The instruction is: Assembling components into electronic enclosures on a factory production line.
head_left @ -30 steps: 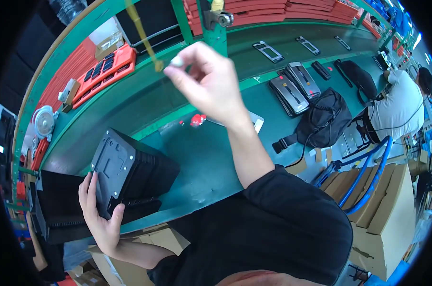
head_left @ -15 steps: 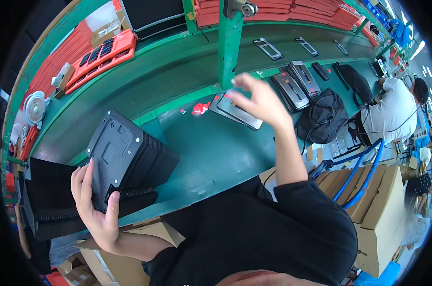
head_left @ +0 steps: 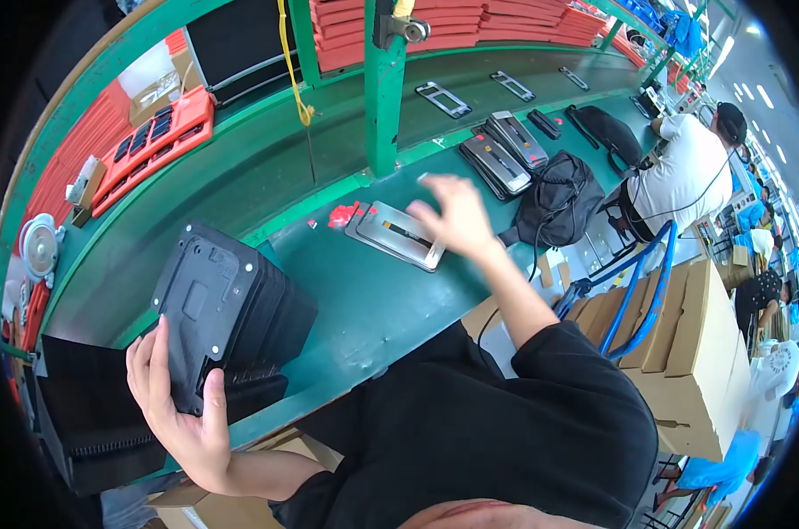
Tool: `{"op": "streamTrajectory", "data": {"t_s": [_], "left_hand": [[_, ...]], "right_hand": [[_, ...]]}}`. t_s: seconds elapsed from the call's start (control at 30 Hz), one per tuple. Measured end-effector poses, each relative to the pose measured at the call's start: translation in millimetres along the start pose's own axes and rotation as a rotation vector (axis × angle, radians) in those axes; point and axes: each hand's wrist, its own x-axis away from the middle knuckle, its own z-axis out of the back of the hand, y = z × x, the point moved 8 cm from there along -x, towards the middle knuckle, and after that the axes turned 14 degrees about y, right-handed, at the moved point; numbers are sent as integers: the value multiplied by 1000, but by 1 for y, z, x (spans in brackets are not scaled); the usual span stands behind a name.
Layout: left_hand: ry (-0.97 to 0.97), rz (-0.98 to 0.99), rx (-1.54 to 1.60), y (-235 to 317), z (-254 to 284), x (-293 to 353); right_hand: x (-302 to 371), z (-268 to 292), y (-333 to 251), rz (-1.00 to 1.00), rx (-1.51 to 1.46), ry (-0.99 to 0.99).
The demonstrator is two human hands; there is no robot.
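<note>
The left hand (head_left: 183, 425) is grasping the near corner of a stack of black plastic housings (head_left: 207, 295) at the left of the frame, fingers lying along one edge and thumb on the other. The stack is standing tilted on the green counter (head_left: 351, 304), its top housing showing pale round spots near the corners. The right hand (head_left: 461, 219), right of centre, is hovering by two overlapping grey panels (head_left: 401, 236) with its fingers parted; a pale speck is showing at a fingertip, and blur is preventing any finding on whether it is holding something. Small red scraps (head_left: 344, 215) are lying just beside the panels, and a yellow cord (head_left: 304, 113) is hanging at upper centre. In this inspector's judgement, the step in hand is one of steadying the stack while the right hand is working apart; the next move is calling for a firm left hold and a clear right-hand path over the panels.
</note>
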Motion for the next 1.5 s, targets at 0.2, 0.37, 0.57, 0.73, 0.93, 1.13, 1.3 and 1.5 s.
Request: {"op": "streamTrajectory", "data": {"t_s": [0.2,0.37,0.57,0.73,0.93,1.13,1.3,1.5], "left_hand": [[4,-17,2,3,6,1],[1,-6,6,3,8,6],[-22,27,-35,0,-12,-2],[77,-10,-7,-3,8,-15],[361,7,79,-5,27,8],[518,-33,-287,-12,82,52],[527,-9,-936,-13,236,99],[-36,911,-1913,-26,518,163]], "right_hand": [[-32,30,163,-409,692,-179],[-19,33,156,-452,794,-251],[-16,12,180,-450,830,-312],[-48,34,110,-271,600,-403],[15,52,57,124,-632,304],[121,-14,-167,396,-510,-683],[140,-39,-234,513,-825,-645],[136,-60,-216,364,-961,-646]]}}
